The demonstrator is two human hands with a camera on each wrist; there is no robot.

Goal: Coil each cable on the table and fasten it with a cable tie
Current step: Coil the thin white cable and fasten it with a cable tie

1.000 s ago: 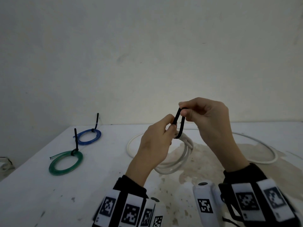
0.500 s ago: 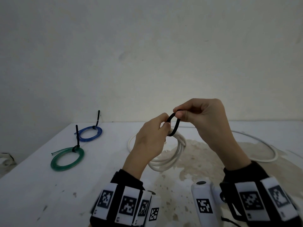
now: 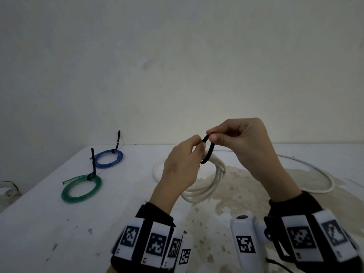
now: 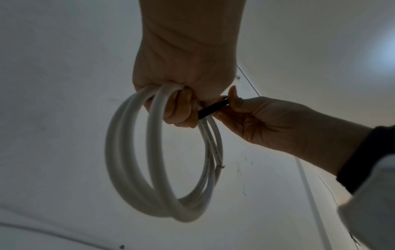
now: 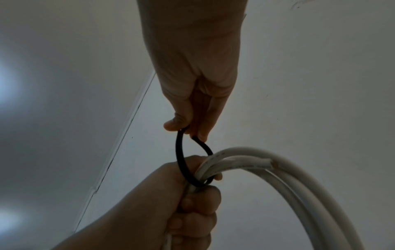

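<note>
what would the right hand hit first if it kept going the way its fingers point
Probably the left hand. The right hand pinches the top of the black cable tie, fingertips aimed leftward at the left hand's thumb and forefinger, which sit almost against them gripping the white cable coil. Depth is hard to judge.

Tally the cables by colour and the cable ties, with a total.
White cables: 2, held coil, loose cable
Blue cables: 1
Green cables: 1
Black cable ties: 3
Total: 7
</note>
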